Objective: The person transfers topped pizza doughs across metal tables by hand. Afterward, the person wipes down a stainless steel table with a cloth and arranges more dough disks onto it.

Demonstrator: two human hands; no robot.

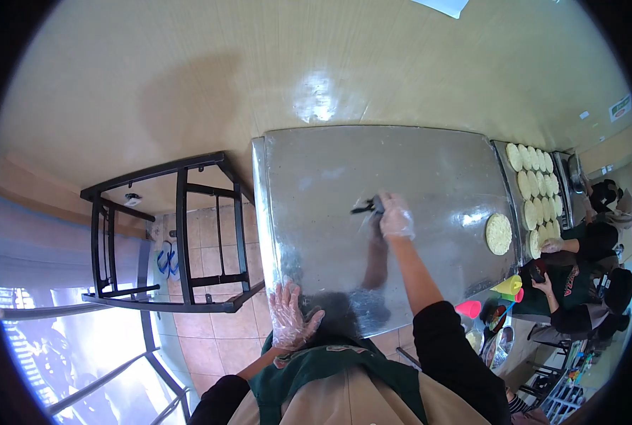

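My left hand (290,319), in a clear plastic glove, lies with fingers spread on the near left edge of a shiny steel table (323,170). My right hand (397,218), gloved the same way, is out over the middle of the table, its fingers closed round a small dark tool (367,207). The tool's low end is at the steel surface; its exact kind cannot be made out. To the right of my right hand, a round pale flat dough piece (499,234) lies near the table's right edge.
Beyond the right edge, several dough rounds (534,185) lie in rows on another surface, where a co-worker's gloved hand (553,245) reaches. Yellow (509,285) and pink (468,309) containers stand near the lower right corner. A black metal frame (181,234) stands left; a wall (259,71) rises behind.
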